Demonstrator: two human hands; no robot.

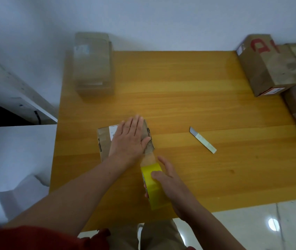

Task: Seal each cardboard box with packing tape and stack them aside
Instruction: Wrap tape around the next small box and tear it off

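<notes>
Wooden surface (179, 105) against a plain white wall, and we're mid-seal; the box (104, 141) sits front-left of centre, left grip (129, 139) laid flat on its top, fingers straight, pressing down and holding nothing; right grip (169, 183) is curled round the yellow roll (152, 184), just off the box's near corner, with a strip (149, 158) of tape stretched from the box edge to the roll. Risks from here, as I read it: the strip leaves near a corner, so it may land crooked; pull harder than the flat palm can brace and the small box may slide or tip; let the strip slacken and it could fold onto itself; the cutter (202, 139) lies well apart to the right, so freeing a hand to fetch it might let the tape lift. Containers: the box is closed under the palm, contents hidden; a stack (93, 64) at the far-left corner, blurred, looks closed; more boxes (268, 69) crowd the right edge, red print, nothing of their insides showing.
</notes>
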